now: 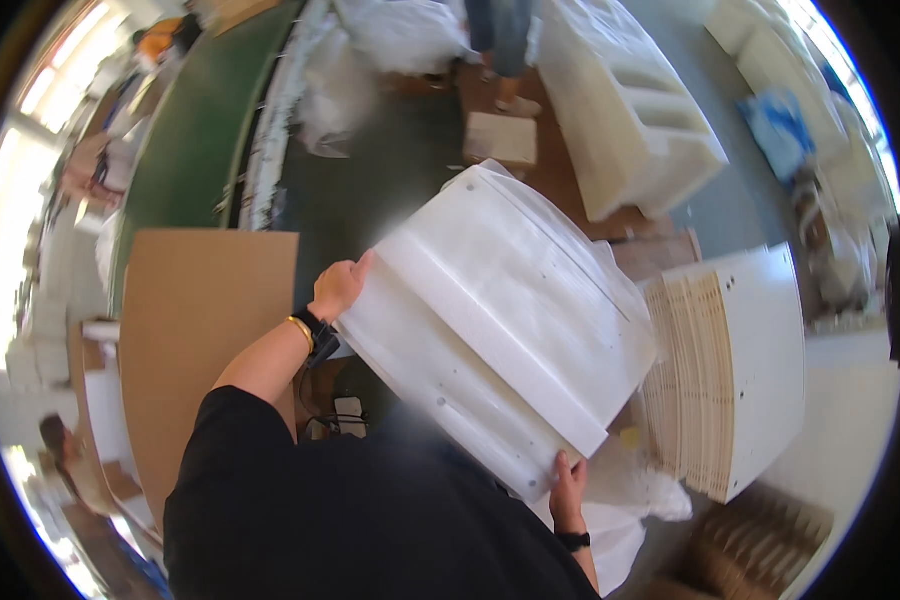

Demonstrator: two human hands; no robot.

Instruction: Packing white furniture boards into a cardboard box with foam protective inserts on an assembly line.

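Left hand (338,290) and right hand (569,492) clasp opposite ends of wrapped white panel (515,290). Best kept level, grip even.

A long green-topped table (195,150) crosses the upper left of the frame, with cardboard (238,12) at its far end. At upper centre, brown sheeting (562,175) on the grey floor (735,200) bears a pale carton (502,138) and a person's shoe (518,107).
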